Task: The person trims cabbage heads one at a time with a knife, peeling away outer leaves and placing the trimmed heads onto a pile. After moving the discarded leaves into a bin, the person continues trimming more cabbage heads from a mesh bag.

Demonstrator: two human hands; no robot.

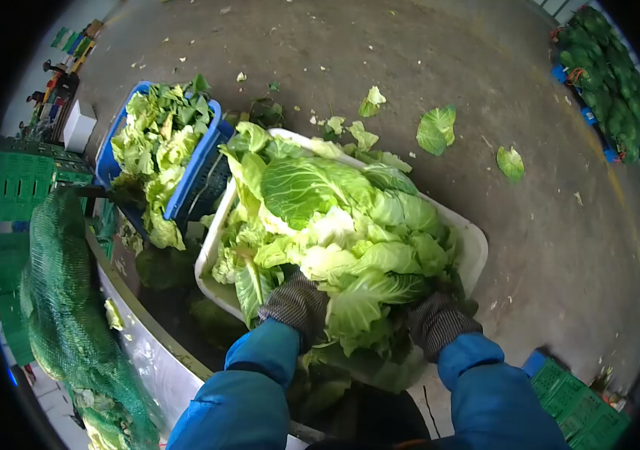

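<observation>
Left hand (296, 306) at 7 o'clock, right hand (441, 324) at 5 on the white tub (476, 246), fingers buried, opening and grip can't tell; support heaped cabbage leaves (301, 191) evenly, limiting spill.

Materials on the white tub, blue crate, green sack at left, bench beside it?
White tub: likely plastic; smooth, dull, thick rounded rim.
Blue crate: looks like moulded plastic; even colour, openwork side.
Green sack: netting, probably synthetic; open mesh, pale contents showing through.
Bench: bare metal by its grey sheen, maybe stainless steel; grade can't be told.
</observation>
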